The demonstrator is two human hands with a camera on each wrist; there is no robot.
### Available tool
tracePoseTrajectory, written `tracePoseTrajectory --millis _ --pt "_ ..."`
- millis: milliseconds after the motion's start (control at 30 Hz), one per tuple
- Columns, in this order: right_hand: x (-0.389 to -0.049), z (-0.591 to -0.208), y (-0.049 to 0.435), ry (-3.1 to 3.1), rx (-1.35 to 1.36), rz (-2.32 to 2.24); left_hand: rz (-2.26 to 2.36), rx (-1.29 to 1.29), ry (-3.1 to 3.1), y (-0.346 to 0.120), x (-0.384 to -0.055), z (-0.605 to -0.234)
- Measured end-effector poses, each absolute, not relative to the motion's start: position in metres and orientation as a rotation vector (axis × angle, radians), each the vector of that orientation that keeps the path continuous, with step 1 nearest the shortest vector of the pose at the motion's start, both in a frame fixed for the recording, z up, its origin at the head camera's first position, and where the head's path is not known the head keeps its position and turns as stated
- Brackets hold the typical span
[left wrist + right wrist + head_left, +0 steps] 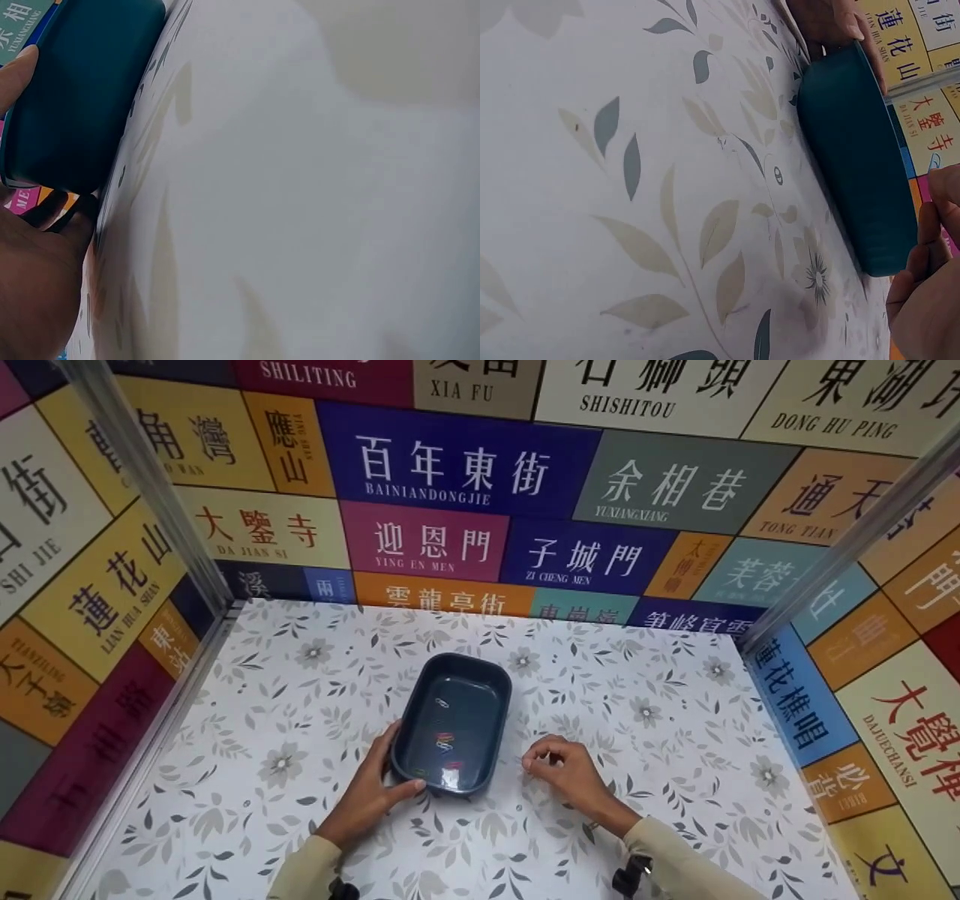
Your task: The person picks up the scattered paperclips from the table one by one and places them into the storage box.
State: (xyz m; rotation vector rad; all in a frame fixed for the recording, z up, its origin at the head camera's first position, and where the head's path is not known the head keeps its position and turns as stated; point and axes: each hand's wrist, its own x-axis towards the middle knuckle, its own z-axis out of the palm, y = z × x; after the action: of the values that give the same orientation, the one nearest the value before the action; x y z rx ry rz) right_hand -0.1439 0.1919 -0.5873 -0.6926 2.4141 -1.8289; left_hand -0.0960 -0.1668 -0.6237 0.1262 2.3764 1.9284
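Note:
A dark teal rectangular tray (491, 682) rests on the patterned tabletop. Several small coloured paper clips (444, 744) lie inside it, toward its near half, and a pale clip (442, 703) lies farther up. My left hand (367, 799) holds the tray by its near left corner. Its thumb (16, 79) touches the outer wall, while the other fingers are around the far side. To the right of the tray, my right hand (574, 780) is apart from it, fingers curled. Between its thumb and fingertip it pinches a small light-blue paper clip (934, 160).
White tabletop (660, 780) with grey leaves and flowers extends around the tray. Upright panels covered in coloured street-name signs (457, 465) enclose the back and both sides. Metal-looking corner posts (161, 502) stand where the panels meet.

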Motion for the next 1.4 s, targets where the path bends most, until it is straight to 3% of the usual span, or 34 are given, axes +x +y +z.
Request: tracePoseTrajectory --millis 367,1400 --pt "-0.153 -0.582 0.185 2.429 -0.581 -1.758 1.921 0.157 2.415 -0.166 -0.098 -0.625" --pt "-0.189 -0.556 0.158 2.491 -0.716 -1.508 1.951 0.143 2.353 -0.168 -0.096 -0.626"
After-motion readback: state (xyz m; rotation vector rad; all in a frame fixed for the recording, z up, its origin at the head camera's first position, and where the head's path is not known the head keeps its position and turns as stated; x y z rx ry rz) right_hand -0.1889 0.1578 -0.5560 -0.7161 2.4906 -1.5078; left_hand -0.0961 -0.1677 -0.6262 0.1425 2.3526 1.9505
